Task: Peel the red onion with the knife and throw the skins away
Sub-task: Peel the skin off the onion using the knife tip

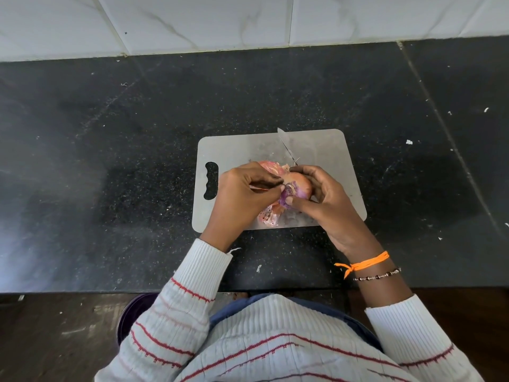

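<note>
Over the grey cutting board (325, 150), both hands hold a red onion (298, 183), its skin partly pink-orange and partly purple. My left hand (242, 197) pinches a strip of skin at the onion's left side. My right hand (327, 199) curls round the onion, with its thumb pressing on the purple skin. A knife blade (286, 146) sticks out from behind my right fingers toward the board's far edge; its handle is hidden. Loose onion skins (268, 217) lie on the board under my hands.
The board lies on a black speckled counter (110, 161) dotted with small white scraps, and a white tiled wall (220, 20) stands behind it. On the floor at the lower left, a dark purple round container (132, 312) is partly hidden by my sleeve.
</note>
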A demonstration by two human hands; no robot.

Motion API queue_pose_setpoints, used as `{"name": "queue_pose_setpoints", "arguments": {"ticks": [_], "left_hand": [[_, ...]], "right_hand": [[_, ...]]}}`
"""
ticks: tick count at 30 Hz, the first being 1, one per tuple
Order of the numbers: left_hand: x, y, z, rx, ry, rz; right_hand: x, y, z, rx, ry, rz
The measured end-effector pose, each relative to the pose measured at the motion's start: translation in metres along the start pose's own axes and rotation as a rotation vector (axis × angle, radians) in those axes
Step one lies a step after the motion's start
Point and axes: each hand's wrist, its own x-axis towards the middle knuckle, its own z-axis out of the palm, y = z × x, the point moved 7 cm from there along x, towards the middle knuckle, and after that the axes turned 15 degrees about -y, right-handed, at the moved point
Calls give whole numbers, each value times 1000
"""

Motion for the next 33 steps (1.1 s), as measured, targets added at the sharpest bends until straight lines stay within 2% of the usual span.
{"name": "queue_pose_setpoints", "arguments": {"ticks": [3,11,15,22,28,30,33], "left_hand": [[0,0,-1,40,15,18],[-1,-11,-2,-143,-10,-111],[-1,-7,0,-67,-8,-77],[-4,1,1,-14,110,-32],[-1,6,10,192,68,1],[1,-3,10,165,71,-59],[2,-25,11,71,64,-175]], "right_hand": [[1,1,2,12,13,6],[2,9,1,127,7,17],[2,10,1,128,3,26],[2,6,-2,94,59,-7],[1,7,-3,68,56,-9],[1,5,-2,123,43,-23],[1,1,-1,347,-7,-73]]}}
